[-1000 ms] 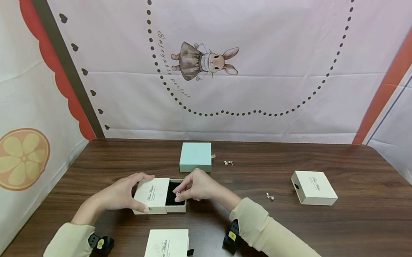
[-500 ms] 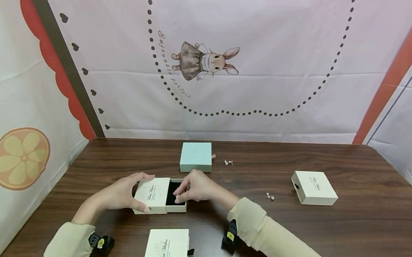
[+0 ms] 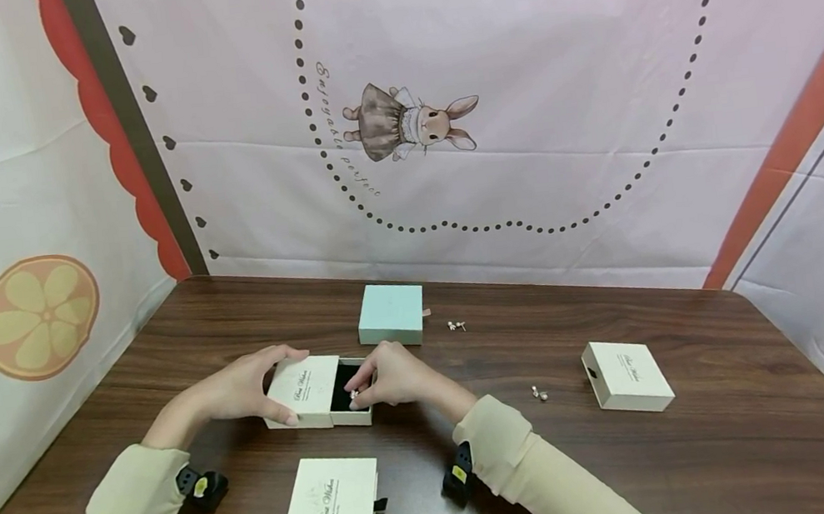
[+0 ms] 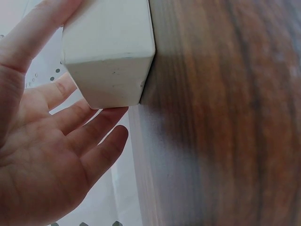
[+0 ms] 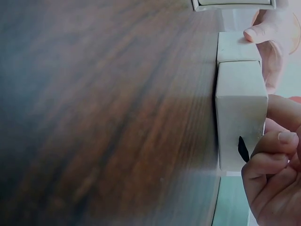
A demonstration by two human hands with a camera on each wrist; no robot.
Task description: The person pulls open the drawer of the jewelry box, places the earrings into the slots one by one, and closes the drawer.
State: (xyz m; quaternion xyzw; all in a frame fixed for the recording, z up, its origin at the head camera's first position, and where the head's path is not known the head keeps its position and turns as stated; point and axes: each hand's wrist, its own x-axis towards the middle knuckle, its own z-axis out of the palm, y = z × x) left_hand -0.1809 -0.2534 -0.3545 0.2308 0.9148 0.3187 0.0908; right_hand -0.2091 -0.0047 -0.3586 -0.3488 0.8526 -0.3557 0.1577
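Observation:
A cream gift box (image 3: 304, 396) with dark script lies on the table, its drawer (image 3: 352, 418) slid partly out to the right and lined in black. My left hand (image 3: 241, 387) grips the sleeve from the left, thumb on the near side and fingers round the far side. In the left wrist view the fingers reach round the box's end (image 4: 110, 80). My right hand (image 3: 394, 374) is over the drawer, thumb and forefinger pinching a small pale earring (image 3: 354, 394) at the black lining. In the right wrist view the drawer front (image 5: 237, 125) shows a black ribbon tab; the earring is hidden there.
Behind stands a mint box (image 3: 391, 313) with a pair of small earrings (image 3: 457, 325) beside it. Another earring pair (image 3: 540, 394) lies to the right, near a cream box (image 3: 628, 376). A further cream box (image 3: 329, 508) sits in front, its black tab facing right.
My right fingertips have dipped slightly in the drawer with the earring, and the right wrist has shifted a little left. My left hand and the boxes stay where they were.

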